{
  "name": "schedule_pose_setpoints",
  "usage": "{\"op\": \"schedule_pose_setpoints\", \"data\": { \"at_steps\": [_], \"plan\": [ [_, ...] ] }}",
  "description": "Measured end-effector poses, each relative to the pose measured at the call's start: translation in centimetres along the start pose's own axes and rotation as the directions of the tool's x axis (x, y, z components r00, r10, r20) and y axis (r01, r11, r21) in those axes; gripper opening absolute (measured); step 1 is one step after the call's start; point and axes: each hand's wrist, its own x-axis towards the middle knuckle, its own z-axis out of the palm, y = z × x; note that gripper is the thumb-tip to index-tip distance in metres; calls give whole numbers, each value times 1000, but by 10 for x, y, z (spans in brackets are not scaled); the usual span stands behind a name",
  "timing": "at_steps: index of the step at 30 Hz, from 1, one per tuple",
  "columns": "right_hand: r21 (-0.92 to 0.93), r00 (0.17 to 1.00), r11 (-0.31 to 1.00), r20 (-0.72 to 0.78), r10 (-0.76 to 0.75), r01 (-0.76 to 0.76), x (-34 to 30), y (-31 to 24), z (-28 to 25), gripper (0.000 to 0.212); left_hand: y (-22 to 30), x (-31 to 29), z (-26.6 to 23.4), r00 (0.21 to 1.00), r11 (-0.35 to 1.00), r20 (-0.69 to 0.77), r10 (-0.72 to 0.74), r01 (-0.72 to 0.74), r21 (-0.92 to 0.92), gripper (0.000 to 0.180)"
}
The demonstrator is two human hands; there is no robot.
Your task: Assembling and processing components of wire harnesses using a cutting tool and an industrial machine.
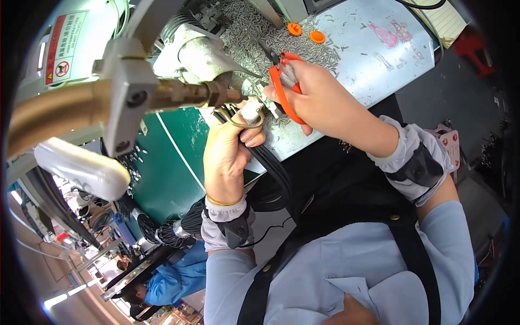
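Observation:
My left hand is closed around a bundle of black cables just below the machine's brass-coloured nozzle. The cables hang down from it toward my lap. A curved brass-coloured metal loop lies across my left fingers. To the right, my right hand grips orange-handled pliers, whose dark tip points up and away over a heap of small silvery metal pieces. Both hands are close together at a bright metal fixture; the cable ends there are hard to make out.
A light metal work plate carries scattered metal pieces and two orange caps. Left of my hands lies a green mat. A thick brass-coloured pipe and a grey clamp stick in from the left. More bundled black cables hang beside my left sleeve.

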Motion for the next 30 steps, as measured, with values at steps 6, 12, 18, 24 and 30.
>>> {"op": "schedule_pose_setpoints", "data": {
  "at_steps": [6,12,18,24,30],
  "plan": [
    [-7,1000,1000,1,-13,13,2,3,1,20,-1,-1,1,999,1000,-42,-18,18,-3,18],
    [46,1000,999,15,-26,25,1,5,2,17,-4,-6,13,986,984,-112,128,-112,137,19],
    [37,1000,999,-27,-4,5,-1,4,4,15,-5,-8,15,984,983,-106,145,-131,129,16],
    [102,999,994,10,-36,35,-16,7,-5,14,-14,-26,29,986,988,-123,115,-101,114,17],
    [-692,718,601,-171,-675,401,-41,13,-7,13,-39,-53,39,942,912,-198,272,-187,366,23]
  ]
}}
